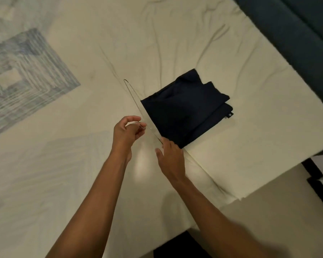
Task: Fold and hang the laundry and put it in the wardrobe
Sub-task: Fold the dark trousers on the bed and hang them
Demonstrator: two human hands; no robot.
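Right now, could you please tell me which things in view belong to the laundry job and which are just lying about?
Belongs to the job:
- wire hanger, pinched at its hook in the left hand
- folded dark garment on the bed
- right hand, fingers at the hanger's lower wire

Just lying about:
- cream bedsheet
- blue-patterned cover
- dark teal headboard

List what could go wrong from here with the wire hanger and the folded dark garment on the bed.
1. The wire hanger is thin, and the left hand only pinches it near the hook, so it may twist or slip.
2. The right hand sits at the corner of the folded dark garment; pushing the hanger in could undo the folds.
3. The garment lies close to the bed edge, so a tug might drag it toward the floor.
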